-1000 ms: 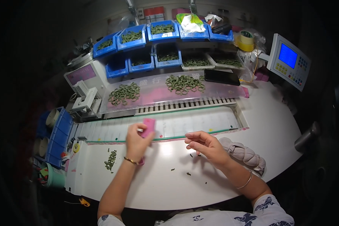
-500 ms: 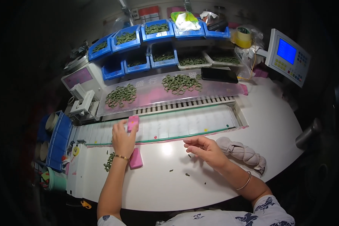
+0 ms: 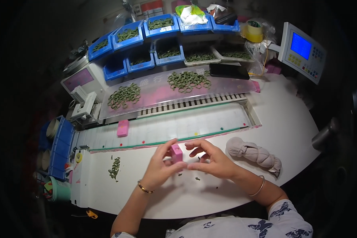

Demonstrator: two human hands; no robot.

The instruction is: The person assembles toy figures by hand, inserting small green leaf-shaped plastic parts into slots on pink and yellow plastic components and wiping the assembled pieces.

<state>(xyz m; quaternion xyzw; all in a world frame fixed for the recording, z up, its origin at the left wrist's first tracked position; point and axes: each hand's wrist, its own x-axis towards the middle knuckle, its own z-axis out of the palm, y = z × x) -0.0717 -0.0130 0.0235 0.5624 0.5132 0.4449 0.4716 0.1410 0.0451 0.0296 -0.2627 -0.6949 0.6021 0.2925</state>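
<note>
Toward the near side of my white desk (image 3: pixel 186 202), a few dark green crumbs (image 3: pixel 197 178) lie scattered by my hands. Just above the surface, my left hand (image 3: pixel 158 168) pinches a pink block (image 3: pixel 176 153) between thumb and fingers; my right hand (image 3: pixel 216 160) is cupped beside it, fingers spread, and I can't tell whether the thumbs touch. I judge the step in hand to be handling this block between both hands; the next move calls for a firm left pinch and a light right touch. To my left sits a heap of green bits (image 3: pixel 114 169), to my right a rolled grey cloth (image 3: pixel 254 154). Farther off, a second pink block (image 3: pixel 123 128) lies on a long pale strip (image 3: pixel 158 131) edged in green. Beyond, two piles of green rings (image 3: pixel 189 81) rest on a clear sheet (image 3: pixel 226 90), with blue bins (image 3: pixel 152 33) behind.
</note>
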